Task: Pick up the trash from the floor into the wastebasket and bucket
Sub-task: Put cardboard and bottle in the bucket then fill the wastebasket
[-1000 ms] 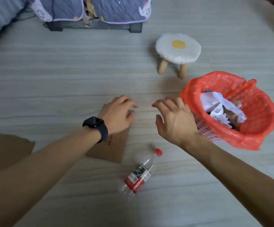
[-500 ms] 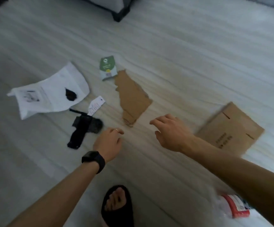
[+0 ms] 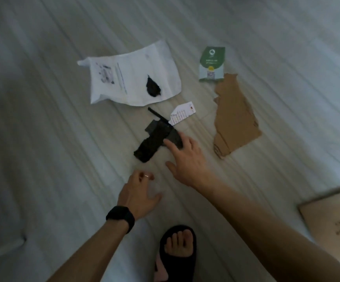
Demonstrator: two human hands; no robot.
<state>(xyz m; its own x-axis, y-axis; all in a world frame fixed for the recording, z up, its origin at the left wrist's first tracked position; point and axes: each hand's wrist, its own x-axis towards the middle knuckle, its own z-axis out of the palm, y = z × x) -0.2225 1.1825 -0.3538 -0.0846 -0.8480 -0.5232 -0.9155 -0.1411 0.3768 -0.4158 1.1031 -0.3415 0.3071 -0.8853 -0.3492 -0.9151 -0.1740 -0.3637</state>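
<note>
Trash lies scattered on the pale wood floor. A black crumpled wrapper (image 3: 152,142) with a white tag (image 3: 182,113) lies at the centre. My right hand (image 3: 187,159) is spread open over its right end, fingertips touching it. My left hand (image 3: 139,193), with a ring and a black watch on the wrist, hovers open just below, holding nothing. A white plastic mailer bag (image 3: 132,78) with a black scrap on it lies beyond. A green and white packet (image 3: 211,64) and a torn brown cardboard piece (image 3: 234,119) lie to the right. No wastebasket or bucket is in view.
A flat cardboard sheet (image 3: 334,218) with printed text lies at the right edge. My foot in a black slipper (image 3: 177,253) stands at the bottom centre. A dark object pokes in at the left edge.
The view swung away from the red wastebasket and bottle to this cluster of trash. My right hand reached forward onto the black wrapper; my left hand stayed low beside it.
</note>
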